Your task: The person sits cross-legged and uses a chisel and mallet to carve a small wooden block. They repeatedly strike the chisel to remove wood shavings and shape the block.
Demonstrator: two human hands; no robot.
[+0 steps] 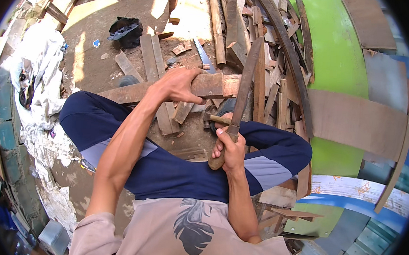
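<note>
My left hand [176,85] grips a thick wooden beam [208,86] near its right end, thumb on the near side and fingers over the far side. The beam runs leftward across my knee, and its right end shows pale, freshly cut wood. In my right hand [230,150] is a machete [246,80], held by its wooden handle with the long brown blade pointing up and away. The blade appears right beside the beam's pale end; whether they touch I cannot tell. Below the beam lies a hammer [218,119] with a wooden handle, close to my foot.
A handsaw [204,56] with a blue part lies beyond the beam. Planks and offcuts [275,61] are heaped at the right, beside a green panel [337,56]. A black plastic bag [126,32] sits at the far left, and white sheeting [39,78] lies along the left.
</note>
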